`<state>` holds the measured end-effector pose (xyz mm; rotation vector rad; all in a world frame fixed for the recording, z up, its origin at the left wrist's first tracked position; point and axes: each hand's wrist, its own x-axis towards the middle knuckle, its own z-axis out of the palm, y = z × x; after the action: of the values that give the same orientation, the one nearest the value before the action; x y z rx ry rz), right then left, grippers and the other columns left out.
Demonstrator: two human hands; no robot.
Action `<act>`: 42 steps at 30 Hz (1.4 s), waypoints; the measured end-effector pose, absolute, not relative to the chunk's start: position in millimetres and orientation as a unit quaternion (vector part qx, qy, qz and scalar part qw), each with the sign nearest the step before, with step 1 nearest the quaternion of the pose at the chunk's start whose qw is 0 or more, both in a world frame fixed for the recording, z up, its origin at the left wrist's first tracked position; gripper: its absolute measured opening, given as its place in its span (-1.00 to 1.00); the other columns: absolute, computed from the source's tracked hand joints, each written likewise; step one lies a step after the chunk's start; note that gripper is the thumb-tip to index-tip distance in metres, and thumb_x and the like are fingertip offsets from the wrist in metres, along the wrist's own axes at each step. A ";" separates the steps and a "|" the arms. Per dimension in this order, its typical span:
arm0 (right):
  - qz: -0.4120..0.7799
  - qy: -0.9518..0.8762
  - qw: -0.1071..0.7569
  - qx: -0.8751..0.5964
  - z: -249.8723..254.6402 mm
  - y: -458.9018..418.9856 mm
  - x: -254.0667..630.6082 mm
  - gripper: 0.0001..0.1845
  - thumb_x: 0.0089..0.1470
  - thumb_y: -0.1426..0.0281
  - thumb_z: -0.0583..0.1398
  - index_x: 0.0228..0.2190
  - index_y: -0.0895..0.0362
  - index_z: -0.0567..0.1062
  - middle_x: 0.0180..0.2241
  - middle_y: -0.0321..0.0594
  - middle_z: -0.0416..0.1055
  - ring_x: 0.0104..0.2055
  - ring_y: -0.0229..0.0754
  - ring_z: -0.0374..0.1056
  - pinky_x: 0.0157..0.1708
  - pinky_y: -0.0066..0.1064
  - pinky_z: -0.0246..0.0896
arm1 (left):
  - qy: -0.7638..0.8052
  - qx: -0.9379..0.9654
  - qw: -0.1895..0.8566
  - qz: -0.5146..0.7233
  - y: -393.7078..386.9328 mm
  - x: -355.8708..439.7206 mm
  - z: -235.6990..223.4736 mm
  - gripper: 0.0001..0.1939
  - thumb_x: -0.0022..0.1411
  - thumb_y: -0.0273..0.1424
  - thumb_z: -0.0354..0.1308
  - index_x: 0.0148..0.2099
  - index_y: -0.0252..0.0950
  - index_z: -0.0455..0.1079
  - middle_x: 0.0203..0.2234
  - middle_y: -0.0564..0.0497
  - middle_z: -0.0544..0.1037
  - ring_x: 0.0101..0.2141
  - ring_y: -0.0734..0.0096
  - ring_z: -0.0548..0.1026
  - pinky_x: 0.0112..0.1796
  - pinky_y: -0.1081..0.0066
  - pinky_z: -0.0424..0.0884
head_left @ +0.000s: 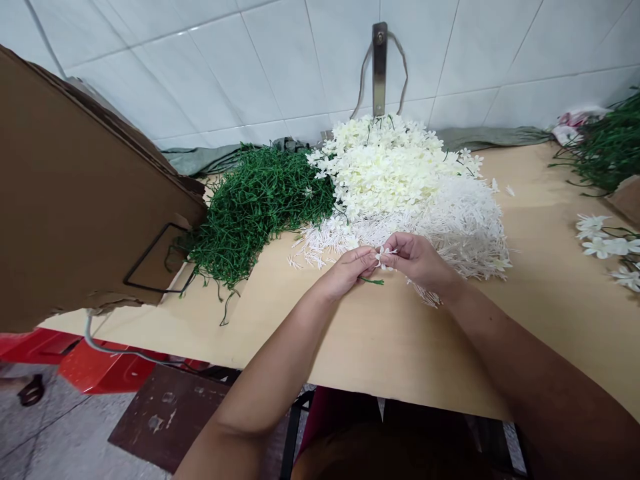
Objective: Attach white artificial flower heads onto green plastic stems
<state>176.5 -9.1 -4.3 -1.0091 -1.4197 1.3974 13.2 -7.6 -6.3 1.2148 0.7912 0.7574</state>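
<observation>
At the front edge of the white pile, both hands meet in a pinch. My left hand (354, 265) is closed on an artificial flower's green stem (373, 281), whose tip sticks out below the fingers. A small white artificial flower (384, 257) shows between the two hands, and my right hand (413, 257) pinches it with thumb and forefinger. Behind them rises a heap of cream-white blossoms (390, 167). Thin white stamen-like pieces (465, 223) lie heaped around its front and right. Green plastic stems (265, 200) form a pile on the left.
A large cardboard box (90, 187) leans over the table's left side, beside a black wire frame (150, 260). Finished-looking white flowers (607, 247) and more green stems (610, 143) lie on the right. A metal bracket (380, 70) stands against the tiled wall.
</observation>
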 end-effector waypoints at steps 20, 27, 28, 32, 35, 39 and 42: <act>0.704 -0.452 0.452 -0.307 -8.1 -6.9 181.2 -0.66 -0.32 0.23 0.44 -0.53 0.13 0.47 -0.53 -0.35 0.45 -0.44 -0.32 0.35 -0.27 -0.37 0.24 | 0.376 0.535 0.670 0.353 -7.5 18.9 -1.9 -0.67 0.03 -0.21 0.06 -0.57 -0.28 0.04 -0.73 0.20 -0.02 -0.66 0.65 -0.06 -0.59 0.49 -0.13; 0.722 -0.399 0.472 -0.310 -14.8 -6.4 176.1 -0.72 -0.31 0.33 0.42 -0.57 0.12 0.44 -0.57 -0.37 0.42 -0.45 -0.32 0.35 -0.24 -0.35 0.26 | 0.393 0.582 0.605 0.376 -5.5 20.3 -4.7 -0.66 0.04 -0.16 0.08 -0.56 -0.31 0.15 -0.70 0.17 0.09 -0.61 0.63 0.04 -0.55 0.48 -0.06; 0.725 -0.390 0.475 -0.310 -16.1 -5.9 174.9 -0.73 -0.31 0.34 0.42 -0.58 0.12 0.43 -0.57 -0.37 0.42 -0.45 -0.31 0.36 -0.23 -0.34 0.27 | 0.395 0.585 0.599 0.378 -5.3 20.6 -5.3 -0.65 0.05 -0.15 0.08 -0.55 -0.31 0.17 -0.70 0.17 0.10 -0.60 0.62 0.04 -0.55 0.48 -0.05; 0.732 -0.365 0.488 -0.305 -19.0 -4.8 172.4 -0.75 -0.33 0.38 0.41 -0.58 0.12 0.44 -0.58 -0.39 0.43 -0.45 -0.31 0.36 -0.17 -0.28 0.30 | 0.389 0.594 0.592 0.381 -5.3 20.1 -6.3 -0.58 0.06 -0.08 0.09 -0.58 -0.30 0.13 -0.69 0.14 0.12 -0.59 0.61 0.07 -0.54 0.48 -0.04; 0.740 -0.363 0.484 -0.294 -18.9 -5.1 173.2 -0.78 -0.30 0.39 0.40 -0.55 0.11 0.47 -0.54 -0.38 0.44 -0.43 -0.31 0.38 -0.14 -0.26 0.30 | 0.386 0.595 0.594 0.380 -6.2 18.9 -5.3 -0.55 0.06 -0.07 0.10 -0.60 -0.30 0.09 -0.69 0.14 0.12 -0.59 0.61 0.06 -0.54 0.47 -0.04; 0.747 -0.356 0.478 -0.294 -18.4 -5.1 174.4 -0.78 -0.31 0.40 0.40 -0.55 0.11 0.47 -0.54 -0.38 0.44 -0.43 -0.30 0.38 -0.13 -0.25 0.31 | 0.384 0.598 0.596 0.373 -6.6 17.8 -3.8 -0.55 0.06 -0.07 0.10 -0.60 -0.30 0.11 -0.70 0.14 0.10 -0.60 0.61 0.05 -0.54 0.47 -0.05; 0.753 -0.345 0.477 -0.293 -18.3 -5.7 173.2 -0.75 -0.35 0.41 0.42 -0.56 0.12 0.47 -0.55 -0.38 0.44 -0.42 -0.30 0.38 -0.13 -0.28 0.31 | 0.371 0.596 0.610 0.367 -5.5 16.7 -3.3 -0.54 0.05 -0.07 0.11 -0.62 -0.29 0.09 -0.72 0.15 0.07 -0.61 0.61 0.03 -0.55 0.46 -0.07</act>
<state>173.2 -5.7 -18.3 -0.7147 -0.8425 1.8402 16.7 -5.5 -3.3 1.3765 0.8565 0.8476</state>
